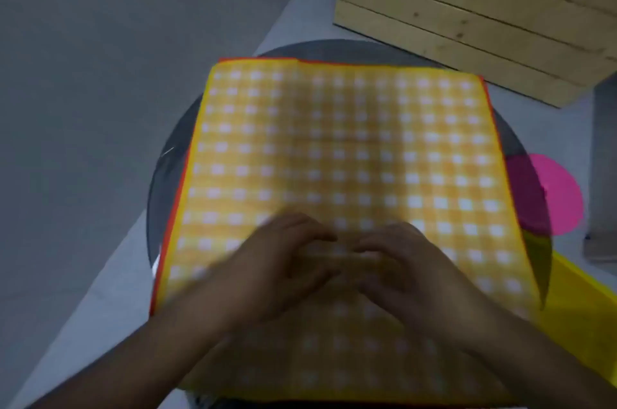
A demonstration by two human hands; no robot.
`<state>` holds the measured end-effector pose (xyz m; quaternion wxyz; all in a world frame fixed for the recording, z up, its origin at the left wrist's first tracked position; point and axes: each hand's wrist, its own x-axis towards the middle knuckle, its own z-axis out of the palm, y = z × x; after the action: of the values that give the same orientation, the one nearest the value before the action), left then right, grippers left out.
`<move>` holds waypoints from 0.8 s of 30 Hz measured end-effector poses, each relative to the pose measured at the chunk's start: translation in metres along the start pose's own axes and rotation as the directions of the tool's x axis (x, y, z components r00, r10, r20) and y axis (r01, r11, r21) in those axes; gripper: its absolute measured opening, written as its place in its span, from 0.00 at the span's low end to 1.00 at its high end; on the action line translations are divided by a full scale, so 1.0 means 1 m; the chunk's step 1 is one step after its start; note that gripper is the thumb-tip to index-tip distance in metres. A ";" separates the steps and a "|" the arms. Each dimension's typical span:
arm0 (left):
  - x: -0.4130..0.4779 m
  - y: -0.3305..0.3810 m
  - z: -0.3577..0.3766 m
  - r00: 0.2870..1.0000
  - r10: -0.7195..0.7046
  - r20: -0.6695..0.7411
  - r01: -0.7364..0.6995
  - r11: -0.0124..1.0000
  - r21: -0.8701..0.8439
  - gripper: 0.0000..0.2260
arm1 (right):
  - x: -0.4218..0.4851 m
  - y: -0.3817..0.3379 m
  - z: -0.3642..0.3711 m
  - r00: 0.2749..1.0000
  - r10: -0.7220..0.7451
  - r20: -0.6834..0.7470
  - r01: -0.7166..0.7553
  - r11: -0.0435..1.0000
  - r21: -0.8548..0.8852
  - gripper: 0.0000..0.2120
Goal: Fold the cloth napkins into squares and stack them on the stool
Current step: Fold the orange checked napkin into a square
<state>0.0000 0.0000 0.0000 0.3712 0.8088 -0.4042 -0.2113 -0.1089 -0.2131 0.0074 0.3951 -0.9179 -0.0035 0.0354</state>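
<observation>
A yellow-and-white checked napkin (340,148) with a red-orange hem lies spread flat over a round dark stool top (173,154), covering most of it. My left hand (283,265) and my right hand (404,265) rest side by side on the near middle of the napkin, fingertips almost meeting. The fingers look slightly bent and pressed onto the cloth; motion blur hides whether they pinch any fabric. The napkin's near edge is hidden under my forearms.
A pale wooden crate (467,7) stands at the back right. A pink round thing (561,194) and a plain yellow cloth (581,308) lie at the right, partly under the stool's rim. A grey wall fills the left.
</observation>
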 end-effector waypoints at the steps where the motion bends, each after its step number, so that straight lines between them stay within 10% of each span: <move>1: -0.001 -0.006 0.005 0.999 0.035 -0.011 -0.035 0.999 -0.007 0.18 | -0.002 0.006 0.006 0.998 -0.049 -0.031 0.049 0.999 -0.011 0.19; 24: -0.072 0.005 0.052 0.976 0.215 -0.047 -0.186 0.922 0.339 0.15 | -0.083 -0.013 0.049 0.991 -0.134 0.005 0.129 0.942 -0.308 0.18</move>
<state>-0.0780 0.0340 -0.0262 0.2657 0.8223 -0.4988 -0.0669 -0.1947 -0.1719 -0.0116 0.2487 -0.9663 -0.0672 0.0006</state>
